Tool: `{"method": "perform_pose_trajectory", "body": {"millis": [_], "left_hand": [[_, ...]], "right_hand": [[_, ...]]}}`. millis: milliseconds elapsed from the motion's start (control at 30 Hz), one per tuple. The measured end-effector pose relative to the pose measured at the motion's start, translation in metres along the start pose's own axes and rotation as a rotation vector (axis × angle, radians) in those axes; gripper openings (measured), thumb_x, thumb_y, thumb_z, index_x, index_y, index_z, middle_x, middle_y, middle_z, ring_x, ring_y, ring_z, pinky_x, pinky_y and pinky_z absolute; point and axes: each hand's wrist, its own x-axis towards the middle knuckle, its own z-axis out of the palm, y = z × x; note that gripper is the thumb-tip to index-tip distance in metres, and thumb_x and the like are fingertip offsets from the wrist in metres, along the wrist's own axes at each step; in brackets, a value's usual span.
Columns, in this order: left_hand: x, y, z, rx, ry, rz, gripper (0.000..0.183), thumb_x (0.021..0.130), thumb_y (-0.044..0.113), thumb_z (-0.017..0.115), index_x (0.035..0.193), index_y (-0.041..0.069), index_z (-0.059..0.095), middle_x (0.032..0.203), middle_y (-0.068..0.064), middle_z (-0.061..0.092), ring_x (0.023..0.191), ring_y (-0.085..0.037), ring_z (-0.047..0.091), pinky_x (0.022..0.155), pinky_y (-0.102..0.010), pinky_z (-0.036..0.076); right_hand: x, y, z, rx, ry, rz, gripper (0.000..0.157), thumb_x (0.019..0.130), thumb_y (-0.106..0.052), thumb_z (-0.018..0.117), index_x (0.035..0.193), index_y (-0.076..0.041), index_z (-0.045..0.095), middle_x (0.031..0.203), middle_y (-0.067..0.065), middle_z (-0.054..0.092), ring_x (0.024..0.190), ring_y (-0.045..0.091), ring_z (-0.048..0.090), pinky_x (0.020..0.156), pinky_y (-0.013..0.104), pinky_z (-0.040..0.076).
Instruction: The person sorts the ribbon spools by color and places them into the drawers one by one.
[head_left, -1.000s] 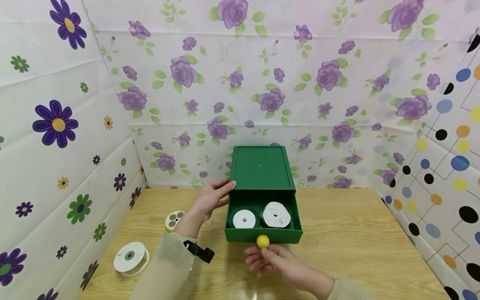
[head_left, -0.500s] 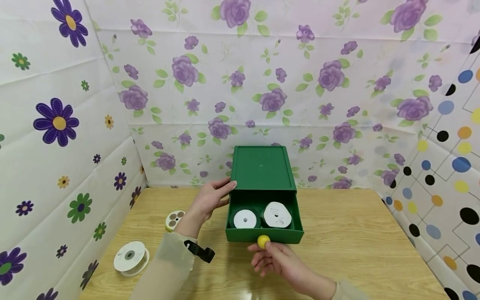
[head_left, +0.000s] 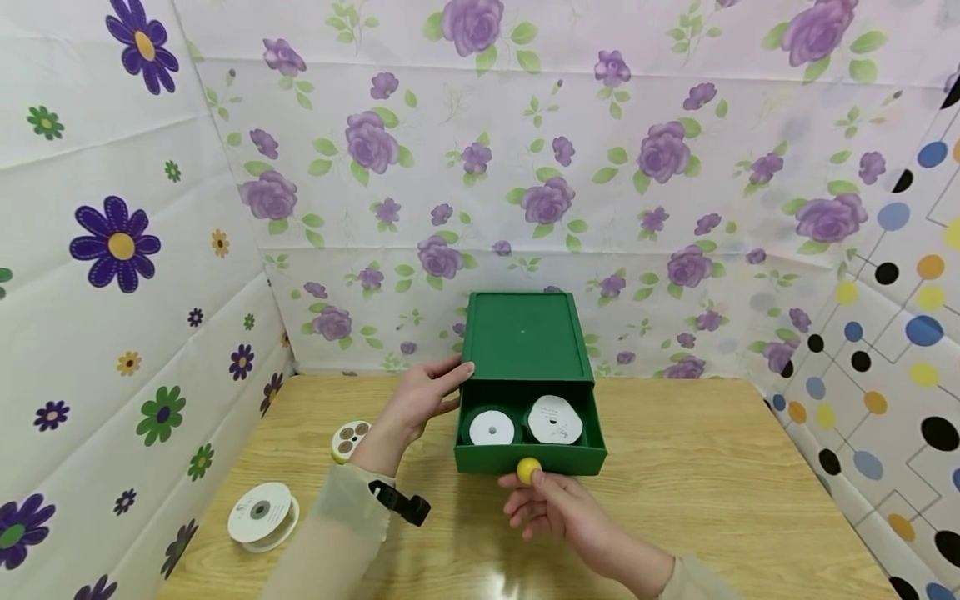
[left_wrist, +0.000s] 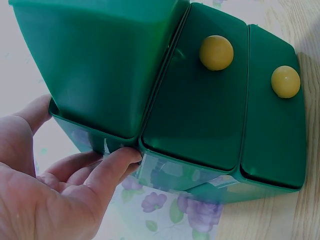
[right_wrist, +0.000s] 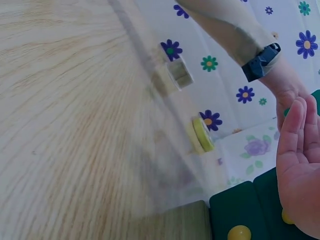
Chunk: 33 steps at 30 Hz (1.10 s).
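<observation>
Right hand (head_left: pixel 562 510) pinching yellow knob (head_left: pixel 528 468), left hand (head_left: pixel 417 398) gripping cabinet (head_left: pixel 525 335), wooden table (head_left: pixel 712 475), patterned walls (head_left: pixel 502 167)

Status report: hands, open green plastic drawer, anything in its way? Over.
Left hand on green plastic cabinet, right hand at round yellow knob. Green plastic drawer partly open, two white-faced spools inside. No obstruction visible.

its wrist view crops the right hand (right_wrist: pixel 301 167), and the drawer's (head_left: pixel 480 459) many-sided spool (head_left: pixel 558 425) bears illegibly small lettering.
</observation>
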Motion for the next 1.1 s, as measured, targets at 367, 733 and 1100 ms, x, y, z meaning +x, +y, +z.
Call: {"method": "perform_pose_trajectory", "body": {"millis": [367, 733, 1100], "left_hand": [[-0.001, 0.001, 0.001, 0.0, 0.001, -0.009, 0.068, 0.103, 0.036, 0.075, 0.159, 0.005, 0.051, 0.162, -0.016, 0.048, 0.148, -0.032, 0.05, 0.109, -0.05, 0.053], [-0.002, 0.001, 0.001, -0.003, -0.018, -0.007, 0.069, 0.105, 0.033, 0.074, 0.161, 0.004, 0.048, 0.165, -0.018, 0.044, 0.15, -0.032, 0.046, 0.112, -0.052, 0.051], [-0.002, 0.004, 0.002, -0.007, -0.015, -0.007, 0.068, 0.105, 0.032, 0.074, 0.16, 0.002, 0.048, 0.164, -0.017, 0.045, 0.15, -0.031, 0.046, 0.11, -0.05, 0.052]], "right_hand": [[0.012, -0.012, -0.012, 0.044, 0.099, 0.047, 0.055, 0.118, -0.042, 0.042, 0.145, 0.001, 0.062, 0.112, 0.0, 0.074, 0.099, 0.011, 0.071, 0.085, 0.026, 0.061], [0.034, -0.023, -0.027, 0.073, 0.21, 0.065, 0.055, 0.115, -0.041, 0.051, 0.144, 0.004, 0.061, 0.109, -0.002, 0.075, 0.101, 0.011, 0.071, 0.086, 0.025, 0.061], [0.052, -0.027, -0.036, 0.042, 0.256, 0.04, 0.064, 0.114, -0.044, 0.052, 0.146, 0.011, 0.055, 0.108, 0.0, 0.073, 0.101, 0.013, 0.07, 0.093, 0.029, 0.061]]}}
